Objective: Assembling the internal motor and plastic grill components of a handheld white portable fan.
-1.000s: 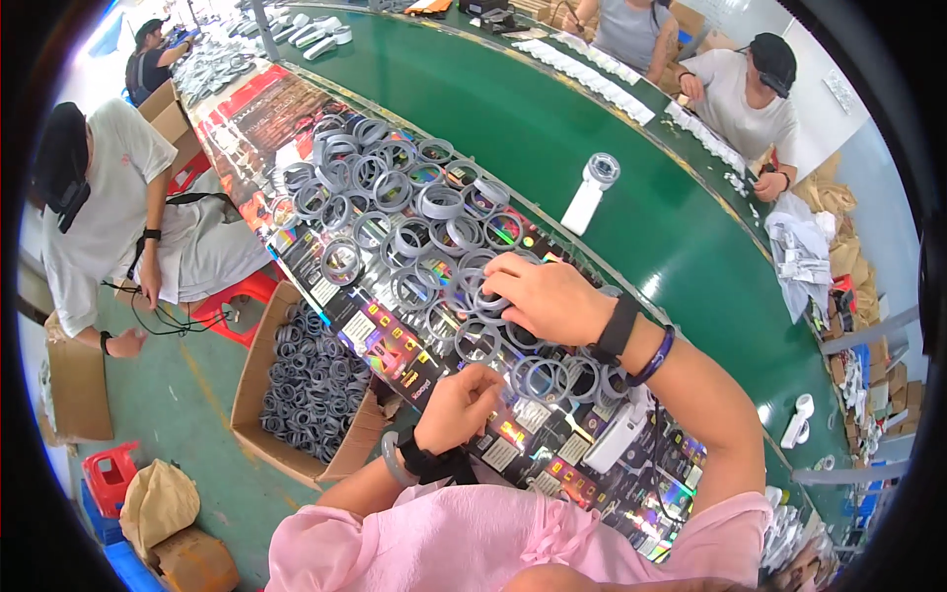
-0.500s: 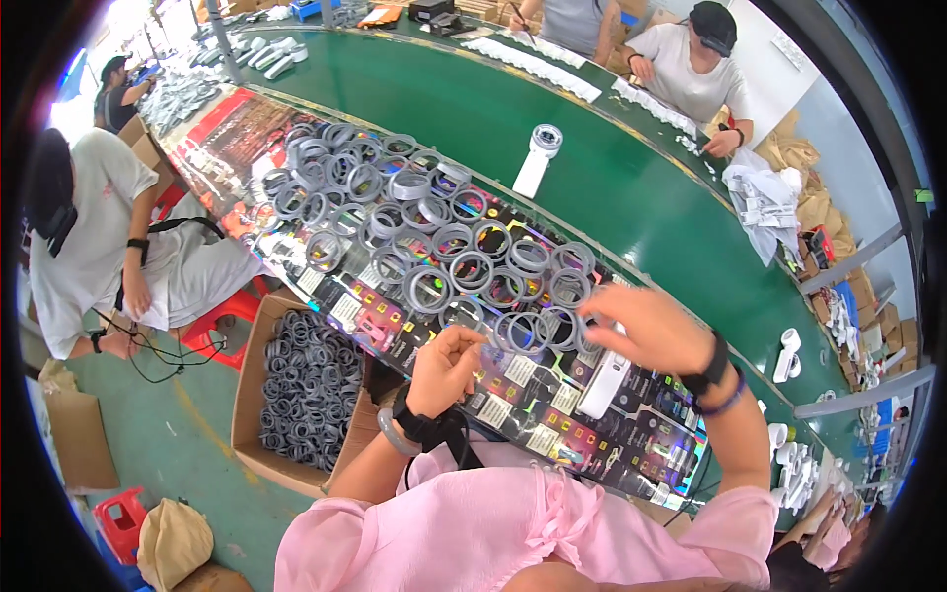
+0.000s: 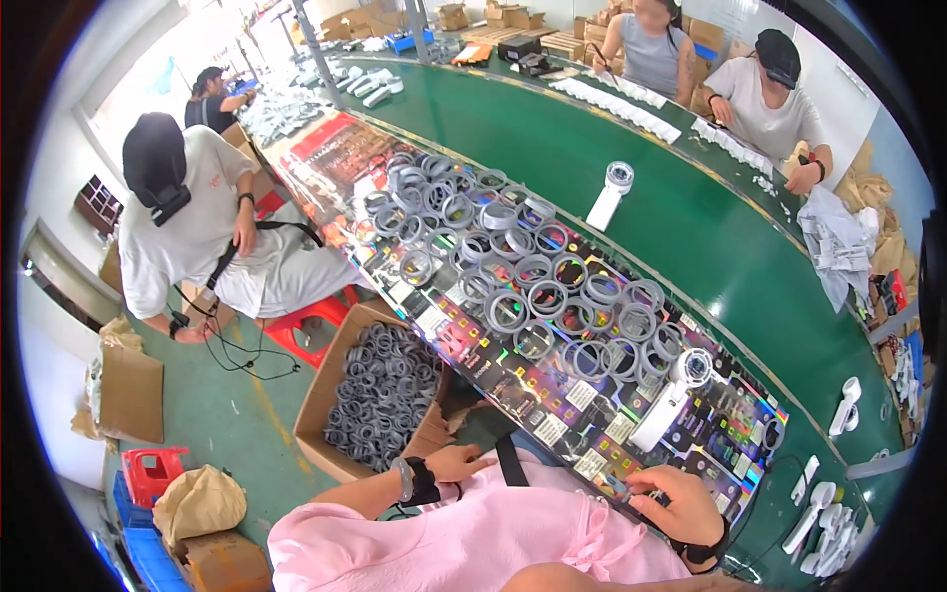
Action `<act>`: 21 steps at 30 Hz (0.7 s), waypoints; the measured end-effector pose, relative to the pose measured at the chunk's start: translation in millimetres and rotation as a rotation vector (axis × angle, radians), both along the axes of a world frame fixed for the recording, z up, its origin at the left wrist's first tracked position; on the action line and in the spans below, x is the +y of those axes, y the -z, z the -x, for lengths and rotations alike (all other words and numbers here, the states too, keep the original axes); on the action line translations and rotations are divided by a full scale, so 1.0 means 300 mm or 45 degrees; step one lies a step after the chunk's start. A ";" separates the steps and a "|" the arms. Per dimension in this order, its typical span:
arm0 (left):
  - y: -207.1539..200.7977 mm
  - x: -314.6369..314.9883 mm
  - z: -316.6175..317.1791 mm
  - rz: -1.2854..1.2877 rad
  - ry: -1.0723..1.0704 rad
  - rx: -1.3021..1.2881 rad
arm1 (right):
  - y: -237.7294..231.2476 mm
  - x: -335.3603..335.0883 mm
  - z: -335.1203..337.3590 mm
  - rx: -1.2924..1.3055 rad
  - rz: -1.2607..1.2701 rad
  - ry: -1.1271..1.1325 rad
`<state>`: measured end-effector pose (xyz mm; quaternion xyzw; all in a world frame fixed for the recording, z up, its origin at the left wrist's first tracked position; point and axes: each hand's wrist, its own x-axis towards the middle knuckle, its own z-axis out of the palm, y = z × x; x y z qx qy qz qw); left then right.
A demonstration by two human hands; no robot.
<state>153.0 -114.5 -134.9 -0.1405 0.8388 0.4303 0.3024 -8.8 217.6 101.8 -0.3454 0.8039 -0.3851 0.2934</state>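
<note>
My right hand (image 3: pixel 681 503) is at the table's near edge, its fingers closed around a small grey-blue piece (image 3: pixel 614 484) whose kind I cannot make out. Just beyond that hand lies a white handheld device (image 3: pixel 656 419) with a round, ringed head, untouched by either hand. My left hand (image 3: pixel 456 463) rests low by my lap, beside a black strap; its fingers are partly visible, loosely extended, with nothing seen in them. Many grey plastic rings (image 3: pixel 508 310) are spread and piled over the printed sheets covering the table (image 3: pixel 552 429).
An open cardboard box (image 3: pixel 314 419) of grey rings stands left of my lap. Beyond the table runs a green conveyor belt (image 3: pixel 493 123), carrying another white device (image 3: pixel 610 197). A seated person (image 3: pixel 207 197) is at the left; others work across the belt. A red stool (image 3: pixel 153 474) stands lower left.
Both hands have drawn back from the rings toward my body. My right hand has left the white device, which now lies with its ringed head exposed. The view has shifted left.
</note>
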 end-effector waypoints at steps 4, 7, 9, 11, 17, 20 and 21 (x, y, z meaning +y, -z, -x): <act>-0.062 0.002 -0.023 -0.027 -0.024 -0.128 | 0.013 -0.008 -0.003 0.073 0.019 0.008; -0.022 0.005 -0.058 -0.089 -0.142 0.064 | 0.024 -0.011 -0.012 0.116 -0.015 0.006; -0.051 0.012 -0.060 -0.118 -0.176 0.042 | 0.042 -0.006 -0.014 0.113 0.033 -0.008; -0.066 0.003 -0.058 -0.147 -0.211 0.023 | 0.061 -0.006 -0.019 0.071 0.037 0.011; 0.086 0.000 -0.129 -0.215 -0.270 0.137 | 0.094 -0.023 -0.021 0.019 0.047 -0.005; -0.030 0.069 -0.032 -0.280 -0.420 0.197 | 0.149 -0.010 -0.010 -0.014 0.048 0.003; -0.027 0.060 -0.014 -0.205 -0.293 0.132 | 0.167 -0.005 -0.005 -0.034 0.033 -0.007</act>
